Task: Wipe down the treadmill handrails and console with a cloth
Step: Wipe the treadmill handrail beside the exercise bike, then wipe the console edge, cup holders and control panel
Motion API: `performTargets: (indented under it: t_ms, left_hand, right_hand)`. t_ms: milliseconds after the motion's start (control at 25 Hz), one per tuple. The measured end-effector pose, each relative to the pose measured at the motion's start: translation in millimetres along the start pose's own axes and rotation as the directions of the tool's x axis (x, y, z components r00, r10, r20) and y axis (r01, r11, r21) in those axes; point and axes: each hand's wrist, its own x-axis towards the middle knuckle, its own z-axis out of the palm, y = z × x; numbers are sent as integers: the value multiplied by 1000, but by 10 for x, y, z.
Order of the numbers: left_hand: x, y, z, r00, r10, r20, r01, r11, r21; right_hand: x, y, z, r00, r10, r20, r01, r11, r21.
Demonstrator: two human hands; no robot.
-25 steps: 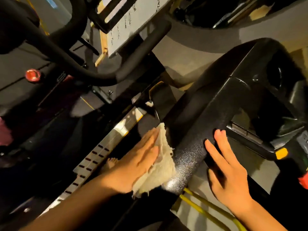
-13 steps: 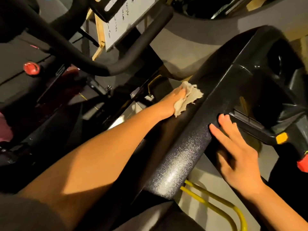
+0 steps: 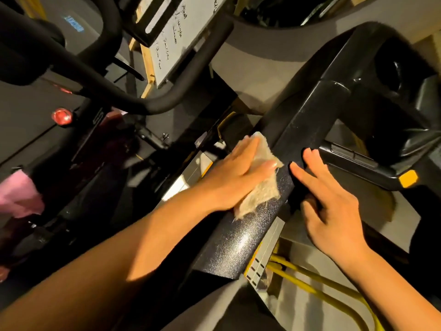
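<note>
A black speckled treadmill handrail (image 3: 241, 244) runs diagonally from bottom centre up toward the console (image 3: 393, 75) at the upper right. A beige cloth (image 3: 261, 187) lies on the rail's left side. My left hand (image 3: 238, 173) presses it flat against the rail with straight fingers. On the rail's right side rests my right hand (image 3: 331, 204), fingers extended and touching the black surface, holding nothing. A crossbar with a yellow button (image 3: 408, 178) joins the rail just past my right fingertips.
A curved black handlebar (image 3: 133, 101) of another machine crosses the upper left, with a red knob (image 3: 61, 116) below it. A whiteboard (image 3: 176, 37) leans at top centre. Pink fabric (image 3: 19, 194) sits at the left edge. Yellow tubing (image 3: 317, 290) runs beneath the rail.
My left hand has slid the cloth back down the rail toward me from its farther position half a second ago. My right hand stays resting on the rail's right side.
</note>
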Motion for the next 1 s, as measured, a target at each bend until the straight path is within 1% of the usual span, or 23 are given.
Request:
performTargets:
  t_ms: [40,80,120,200,280,320,360,440,520,560,600,640,680,720,760,800,880,920,1000]
  left_hand:
    - [300,161,-27,999,-34,26,33,999,36]
    - [581,335,-59,999,-35,34,34,998,44]
    - [860,445,-80,999,-41,16,41,999,31]
    - [1208,559,-80,999,-48,-15,49,998,40]
    - [1271,524,-48,999,-44,-29,45,998,54]
    - [1182,460,-26,997,-60,-42,63,996,59]
    - [1013,401,16,997,-69,-43,72,995,67]
    - [530,272,95,998,-50,-33,53,995,83]
    - [24,194,172,996,-22,-91,31,995,97]
    - [-187,211,196,993,15,-119,5,986,164]
    - [-327,289,218,990,69,-123,-29,953,303]
    - [-380,396,257,989,118,-93,-45,822,567]
    - [-359,451,319,988,154,-12,-85,606,791]
    - [-280,480,348,986,144,86,-132,351,927]
    - [-125,509,374,984,117,132,-157,241,958]
    - [99,513,402,988,93,127,-144,207,968]
    - [543,600,462,996,59,66,-76,206,976]
    - [740,652,484,998,57,17,-32,270,962]
    - [958,750,518,998,21,-62,46,442,896]
  right_hand:
    - [-8,-1,-6,1000,5,-2,-5,1000,13]
    - [6,-11,-25,1000,21,-2,-21,999,42]
    - [36,-12,-66,999,49,-2,-48,995,88]
    - [134,-15,-226,986,163,-31,-152,964,217]
    - [216,11,-371,951,285,-117,-237,920,313]
    - [223,25,-410,939,295,-179,-232,925,302]
    - [216,27,-429,933,264,-243,-196,943,268]
    - [190,-36,-316,946,113,-304,-58,981,184]
    - [169,-177,-76,965,-101,-242,138,980,144]
    - [167,-253,38,963,-196,-184,224,963,148]
    - [166,-313,129,957,-258,-131,278,947,160]
    - [167,-336,188,955,-282,-94,294,940,173]
    - [178,-315,193,957,-280,-79,289,942,171]
    - [204,-249,156,963,-254,-90,265,953,149]
    - [242,-149,102,968,-224,-116,238,963,125]
    - [274,-56,31,972,-191,-139,209,970,125]
    - [356,83,-145,973,-140,-182,167,976,140]
    - [399,121,-217,972,-107,-207,140,978,154]
    - [468,106,-331,972,12,-234,57,956,287]
